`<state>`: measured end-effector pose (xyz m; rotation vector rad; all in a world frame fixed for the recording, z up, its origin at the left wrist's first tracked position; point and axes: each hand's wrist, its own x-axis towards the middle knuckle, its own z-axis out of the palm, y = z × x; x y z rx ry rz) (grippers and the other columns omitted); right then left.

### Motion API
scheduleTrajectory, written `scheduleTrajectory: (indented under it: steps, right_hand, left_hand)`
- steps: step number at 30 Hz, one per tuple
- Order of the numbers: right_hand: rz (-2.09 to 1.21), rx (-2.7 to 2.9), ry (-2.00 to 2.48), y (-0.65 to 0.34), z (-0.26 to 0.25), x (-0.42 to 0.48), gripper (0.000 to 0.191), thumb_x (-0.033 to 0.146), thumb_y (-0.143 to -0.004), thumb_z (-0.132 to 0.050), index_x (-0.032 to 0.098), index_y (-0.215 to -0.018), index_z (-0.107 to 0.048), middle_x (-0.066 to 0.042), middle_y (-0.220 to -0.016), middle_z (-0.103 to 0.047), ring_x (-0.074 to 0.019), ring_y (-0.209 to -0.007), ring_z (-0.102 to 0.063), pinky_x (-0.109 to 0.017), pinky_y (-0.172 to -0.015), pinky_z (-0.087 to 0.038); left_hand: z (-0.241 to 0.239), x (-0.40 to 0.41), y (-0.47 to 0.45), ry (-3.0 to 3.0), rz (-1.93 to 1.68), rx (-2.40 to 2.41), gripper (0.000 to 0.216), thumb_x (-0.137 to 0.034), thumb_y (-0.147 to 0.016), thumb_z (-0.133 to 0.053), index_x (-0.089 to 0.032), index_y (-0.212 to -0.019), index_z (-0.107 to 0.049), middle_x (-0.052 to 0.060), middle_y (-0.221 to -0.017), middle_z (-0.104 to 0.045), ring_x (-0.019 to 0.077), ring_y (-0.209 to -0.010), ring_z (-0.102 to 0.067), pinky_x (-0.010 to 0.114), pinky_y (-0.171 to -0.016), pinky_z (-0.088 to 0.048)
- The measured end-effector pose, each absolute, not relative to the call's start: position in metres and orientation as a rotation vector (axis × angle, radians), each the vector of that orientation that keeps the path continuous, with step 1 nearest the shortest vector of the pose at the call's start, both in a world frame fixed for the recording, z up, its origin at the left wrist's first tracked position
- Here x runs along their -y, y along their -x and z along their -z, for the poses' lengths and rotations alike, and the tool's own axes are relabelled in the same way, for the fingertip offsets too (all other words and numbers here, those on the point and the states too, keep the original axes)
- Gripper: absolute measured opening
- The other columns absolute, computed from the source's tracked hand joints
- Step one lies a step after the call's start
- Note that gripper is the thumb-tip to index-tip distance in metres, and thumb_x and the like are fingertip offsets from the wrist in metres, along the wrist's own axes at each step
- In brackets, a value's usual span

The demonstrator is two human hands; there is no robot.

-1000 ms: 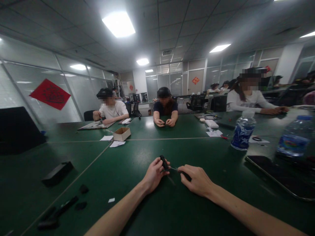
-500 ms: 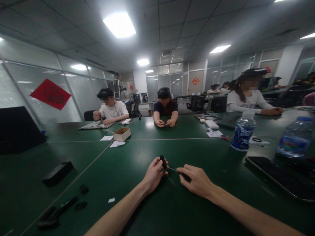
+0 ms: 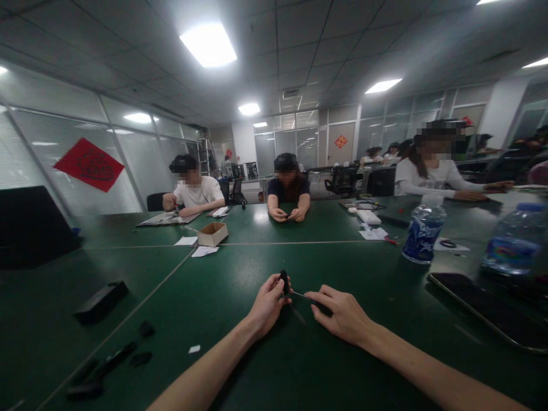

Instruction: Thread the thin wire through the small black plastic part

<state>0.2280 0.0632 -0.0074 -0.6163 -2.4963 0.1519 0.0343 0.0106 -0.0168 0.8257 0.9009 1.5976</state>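
Note:
My left hand [image 3: 269,299] is closed around a small black part [image 3: 284,282], held upright just above the green table. My right hand [image 3: 340,311] grips the dark handle of a screwdriver [image 3: 315,302]. Its thin metal shaft points left, and the tip meets the black part or lies right beside it; the exact contact is too small to make out. To the left on the table lie several loose black pieces [image 3: 141,358] and a black box [image 3: 101,301]. A small white scrap [image 3: 194,349] lies nearer my left forearm.
On the right are a dark phone [image 3: 483,308], a blue-labelled bottle [image 3: 423,231] and a second bottle [image 3: 512,242]. An open cardboard box [image 3: 213,234] stands beside papers near the table seam. Several people sit around the table [image 3: 240,279]. A black laptop-like object [image 3: 34,228] is at left.
The black part in my left hand has turned slightly more upright. My right hand keeps the screwdriver in nearly the same place. The person at right has shifted their hands.

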Motion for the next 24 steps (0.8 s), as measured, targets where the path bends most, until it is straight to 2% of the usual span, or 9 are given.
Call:
scheduleTrajectory:
  steps: [15,24]
  right_hand:
    - [-0.171,2.443,0.56,-0.2287,0.0078,-0.0638,0.026,0.023,-0.091,-0.044,0.018,-0.11,-0.061,-0.007,-0.092,-0.059,-0.015,-0.072,-0.059,-0.025,-0.061,-0.048]
    - [-0.22,2.417,0.599,-0.2284,0.0036,-0.0615,0.022,0.023,-0.091,-0.045,0.019,-0.106,-0.06,-0.006,-0.093,-0.061,-0.0156,-0.073,-0.06,-0.025,-0.062,-0.05]
  left_hand:
    - [0.0163,-0.0098,-0.0334,-0.869,-1.584,-0.95,0.033,-0.041,-0.07,-0.074,-0.016,-0.09,-0.065,0.003,-0.084,-0.057,0.0128,-0.078,-0.053,0.023,-0.066,-0.041]
    - [0.0145,-0.0081,-0.0323,-0.87,-1.569,-0.941,0.031,-0.036,-0.073,-0.072,-0.015,-0.092,-0.063,0.003,-0.086,-0.057,0.0126,-0.076,-0.053,0.024,-0.067,-0.039]
